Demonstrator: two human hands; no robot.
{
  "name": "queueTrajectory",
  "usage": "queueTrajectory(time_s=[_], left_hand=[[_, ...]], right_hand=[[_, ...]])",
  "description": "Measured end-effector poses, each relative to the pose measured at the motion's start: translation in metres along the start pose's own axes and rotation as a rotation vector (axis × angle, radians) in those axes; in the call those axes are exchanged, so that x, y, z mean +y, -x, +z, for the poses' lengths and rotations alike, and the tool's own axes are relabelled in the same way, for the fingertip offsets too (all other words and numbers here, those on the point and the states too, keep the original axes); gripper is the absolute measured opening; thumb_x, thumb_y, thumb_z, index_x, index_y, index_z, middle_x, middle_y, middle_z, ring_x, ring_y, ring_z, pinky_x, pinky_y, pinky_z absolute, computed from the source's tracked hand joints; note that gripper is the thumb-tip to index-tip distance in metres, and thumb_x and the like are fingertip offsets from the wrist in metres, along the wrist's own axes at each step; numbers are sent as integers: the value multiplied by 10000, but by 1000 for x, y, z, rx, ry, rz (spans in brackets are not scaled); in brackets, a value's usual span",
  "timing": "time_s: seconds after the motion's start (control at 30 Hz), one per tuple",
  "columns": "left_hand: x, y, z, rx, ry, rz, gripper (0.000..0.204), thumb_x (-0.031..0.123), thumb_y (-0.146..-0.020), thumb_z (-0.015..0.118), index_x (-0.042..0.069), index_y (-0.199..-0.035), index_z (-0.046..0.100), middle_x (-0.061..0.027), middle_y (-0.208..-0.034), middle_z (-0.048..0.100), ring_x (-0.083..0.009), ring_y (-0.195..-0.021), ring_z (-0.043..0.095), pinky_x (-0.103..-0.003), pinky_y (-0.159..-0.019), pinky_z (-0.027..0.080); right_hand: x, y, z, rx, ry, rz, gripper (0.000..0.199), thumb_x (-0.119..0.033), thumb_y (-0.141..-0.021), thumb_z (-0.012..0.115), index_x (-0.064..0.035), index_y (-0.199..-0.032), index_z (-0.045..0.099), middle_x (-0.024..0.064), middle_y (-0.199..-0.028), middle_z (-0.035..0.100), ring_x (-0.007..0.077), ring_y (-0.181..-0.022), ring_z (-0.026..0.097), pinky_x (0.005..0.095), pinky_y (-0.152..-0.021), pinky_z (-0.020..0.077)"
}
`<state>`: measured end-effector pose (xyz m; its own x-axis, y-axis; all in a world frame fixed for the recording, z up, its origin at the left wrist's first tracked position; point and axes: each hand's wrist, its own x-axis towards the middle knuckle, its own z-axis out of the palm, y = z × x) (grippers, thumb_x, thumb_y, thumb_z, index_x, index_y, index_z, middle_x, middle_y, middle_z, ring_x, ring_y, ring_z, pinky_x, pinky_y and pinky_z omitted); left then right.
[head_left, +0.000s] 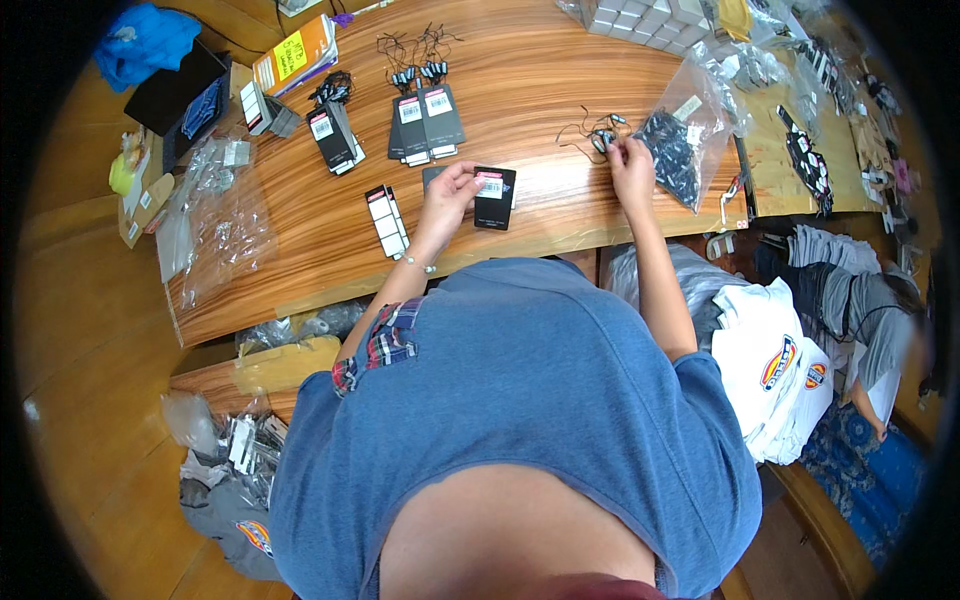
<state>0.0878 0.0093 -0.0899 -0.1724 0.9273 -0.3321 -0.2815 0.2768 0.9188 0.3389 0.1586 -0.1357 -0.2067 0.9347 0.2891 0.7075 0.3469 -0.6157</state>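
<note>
From the head camera, the left hand [450, 190] pinches a black hang tag [495, 198] with a white label by its left edge, holding it just above the wooden table [540, 90] near the table's front edge. The right hand [632, 165] rests on the table further right, fingertips closed on a small string fastener [603, 138] whose thin cords loop across the wood. Just beside that hand lies a clear plastic bag [680, 140] full of dark fasteners. Behind the left hand sit finished tags [425, 122] in a fanned stack with cords attached, another stack [335, 135] to its left, and a short row of white-labelled tags [387, 220] near the edge.

To do this step well, I judge the right hand should separate one fastener cleanly from the loose cords before lifting it, while the left hand keeps the tag steady with its hole end turned towards the right hand. The hole itself is too small to see.
</note>
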Motion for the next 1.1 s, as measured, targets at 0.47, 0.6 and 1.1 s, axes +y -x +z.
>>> queueTrajectory(time_s=[0.47,0.6,1.1], left_hand=[[80,7,5,-407,-304,315,157,120,-850,535,11,-947,592,-40,-846,603,-94,-796,556,-224,-691,444],[81,13,-22,-364,-267,283,157,119,-854,544,5,-950,592,-10,-841,602,-75,-788,541,-225,-729,436],[75,38,-82,-204,-160,276,158,70,-848,548,-21,-974,575,-59,-888,622,-108,-819,581,-237,-771,462]], right_hand=[[-168,1,-39,-612,-964,178,204,-144,-842,566,3,-984,574,-24,-632,504,60,-584,434,195,-552,352],[-170,8,-33,-644,-1525,368,219,-139,-834,583,-11,-1009,545,-17,-600,462,77,-577,427,219,-591,351],[-178,1,-27,-659,-1960,295,388,29,-771,421,-4,-1156,464,153,-1126,538,266,-1039,523,449,-883,425]])
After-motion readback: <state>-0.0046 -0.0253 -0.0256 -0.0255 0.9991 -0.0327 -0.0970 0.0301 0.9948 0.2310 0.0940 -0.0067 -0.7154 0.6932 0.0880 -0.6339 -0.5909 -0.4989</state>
